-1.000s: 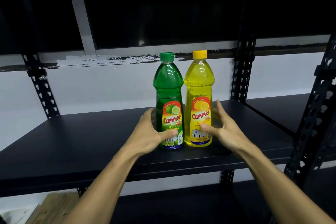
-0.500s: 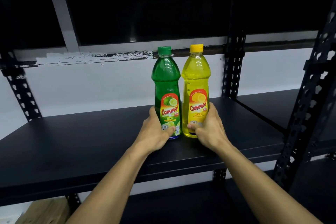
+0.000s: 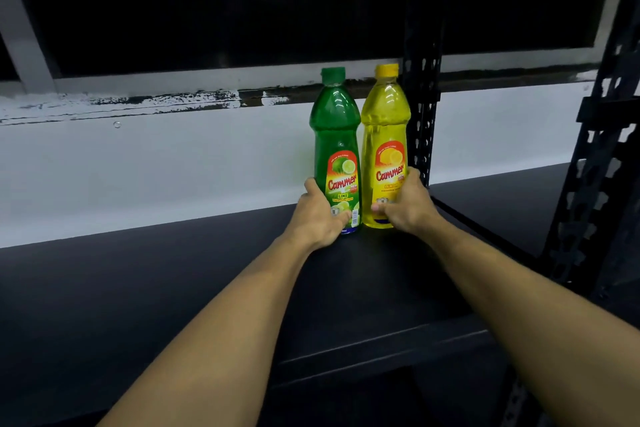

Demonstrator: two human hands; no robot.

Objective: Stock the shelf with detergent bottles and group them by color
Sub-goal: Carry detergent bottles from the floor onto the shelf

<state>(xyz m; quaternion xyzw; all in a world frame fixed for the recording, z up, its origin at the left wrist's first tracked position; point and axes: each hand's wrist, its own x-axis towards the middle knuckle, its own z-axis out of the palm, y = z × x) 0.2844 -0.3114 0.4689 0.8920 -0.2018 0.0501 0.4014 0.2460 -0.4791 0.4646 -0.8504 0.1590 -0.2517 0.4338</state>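
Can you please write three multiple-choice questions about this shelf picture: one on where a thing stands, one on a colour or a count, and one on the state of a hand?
1. Where does the yellow bottle stand relative to the green bottle?
A. Behind it
B. Directly on its right, side by side
C. On the shelf below it

2. How many bottles stand on the shelf?
A. Two
B. Three
C. Five

3. What is the left hand doing?
A. Hanging free below the shelf
B. Lying flat on the shelf board
C. Gripping the green bottle low on its body

Answers: 1 B, the two bottles stand upright next to each other. 2 A, only one green and one yellow are seen. 3 C, its thumb and fingers curl round the base, as the right hand does on the yellow bottle.
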